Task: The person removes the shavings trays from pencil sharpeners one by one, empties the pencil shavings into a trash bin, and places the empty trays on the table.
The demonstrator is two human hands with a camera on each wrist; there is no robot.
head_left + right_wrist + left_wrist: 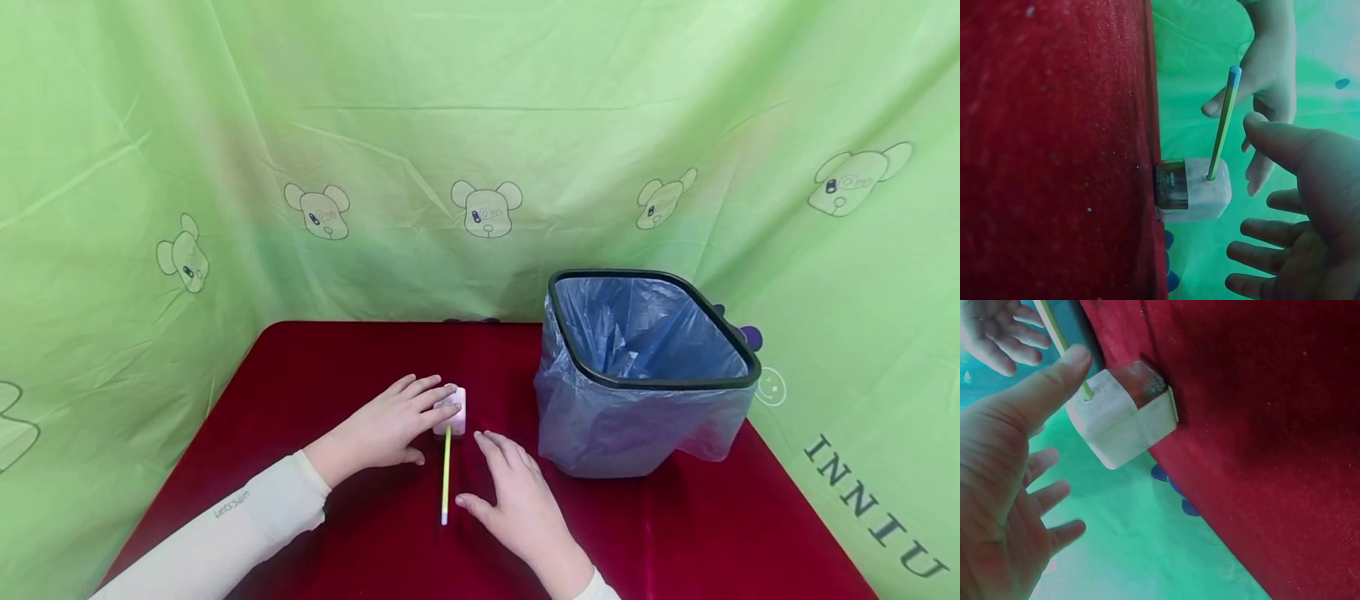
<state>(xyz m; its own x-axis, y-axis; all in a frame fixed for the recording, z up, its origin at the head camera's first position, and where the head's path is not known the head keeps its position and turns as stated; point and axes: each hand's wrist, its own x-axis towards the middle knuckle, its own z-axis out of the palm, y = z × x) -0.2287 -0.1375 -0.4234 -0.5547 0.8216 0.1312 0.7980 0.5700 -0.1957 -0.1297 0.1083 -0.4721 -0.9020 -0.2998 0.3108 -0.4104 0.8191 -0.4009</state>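
Observation:
A white pencil sharpener (pixel 461 402) with a see-through dark shavings box (pixel 1172 184) stands on the red table. One end of a yellow-green pencil (pixel 446 479) sits in the sharpener's hole, and its other end sticks out toward me. My left hand (pixel 392 423) is spread at the sharpener's left, its fingertips over it in the head view; whether they touch it I cannot tell. On the right, my right hand (pixel 521 500) hovers beside the pencil with extended fingers, apart from it. Both wrist views show the pencil standing free of the fingers.
A trash bin (pixel 660 385) with a black rim and a bluish plastic liner stands on the table to the right. Green printed curtains (pixel 405 108) surround the red-covered table (pixel 315 358) at the back and sides.

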